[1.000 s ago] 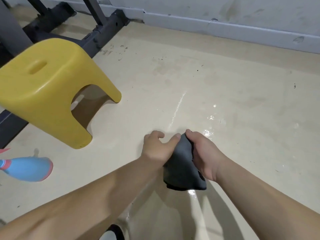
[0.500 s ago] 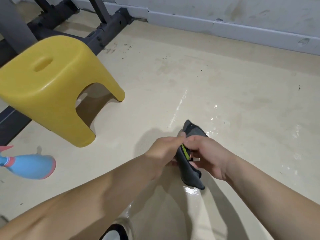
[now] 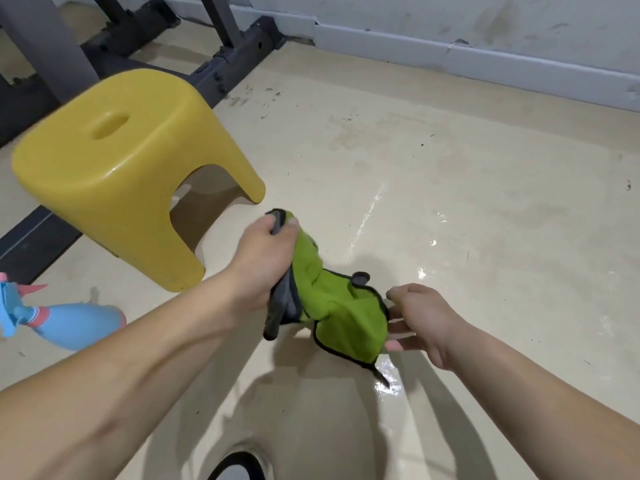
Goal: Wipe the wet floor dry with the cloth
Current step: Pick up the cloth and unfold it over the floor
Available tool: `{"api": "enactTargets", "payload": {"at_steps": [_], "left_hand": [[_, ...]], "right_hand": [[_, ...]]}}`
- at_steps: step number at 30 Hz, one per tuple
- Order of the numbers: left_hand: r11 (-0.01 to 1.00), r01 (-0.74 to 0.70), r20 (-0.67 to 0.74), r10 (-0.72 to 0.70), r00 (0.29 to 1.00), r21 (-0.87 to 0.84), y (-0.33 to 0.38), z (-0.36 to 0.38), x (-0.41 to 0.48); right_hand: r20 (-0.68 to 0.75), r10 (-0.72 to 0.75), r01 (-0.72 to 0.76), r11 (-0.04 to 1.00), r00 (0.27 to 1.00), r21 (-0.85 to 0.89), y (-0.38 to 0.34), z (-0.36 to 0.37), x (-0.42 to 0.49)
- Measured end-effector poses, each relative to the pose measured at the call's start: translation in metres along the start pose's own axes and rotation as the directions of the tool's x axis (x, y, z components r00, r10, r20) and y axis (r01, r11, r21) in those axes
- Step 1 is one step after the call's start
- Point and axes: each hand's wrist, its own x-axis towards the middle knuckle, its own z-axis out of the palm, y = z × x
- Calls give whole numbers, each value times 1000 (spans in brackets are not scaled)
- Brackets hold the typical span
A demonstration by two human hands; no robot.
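A cloth, green on one side and grey on the other with a dark hem, hangs partly unfolded above the beige floor. My left hand is closed around its upper grey edge. At the cloth's lower right side is my right hand, fingers spread and touching the green fabric, with no clear grip. Wet glints streak the floor beyond the cloth, and a wet patch shines under its lower corner.
A yellow plastic stool stands to the left, close to my left hand. A blue spray bottle lies at the far left. A dark metal frame sits behind the stool. A grey wall skirting runs along the back. My shoe shows at the bottom.
The cloth was bunched and grey between both hands; it has opened out to show its green side. My left hand rose with the top edge, and my right hand opened and shifted right.
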Motion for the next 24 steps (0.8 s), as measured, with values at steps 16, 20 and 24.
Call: {"api": "enactTargets", "payload": {"at_steps": [16,20,24], "left_hand": [[355,-474,532,-84,842,806,-68,67,-68],[349,-311,405,-238,883,884,-91,84,-38],[402,-146,309,-381,871,904,-98,102,1]], "right_hand": [[-324,-293,196,934,900,-300,24,-46,36],[-263,-307,175,887,914,-427,25,-40,41],[-176,-341,204,824,924,-529,24,-32,46]]}}
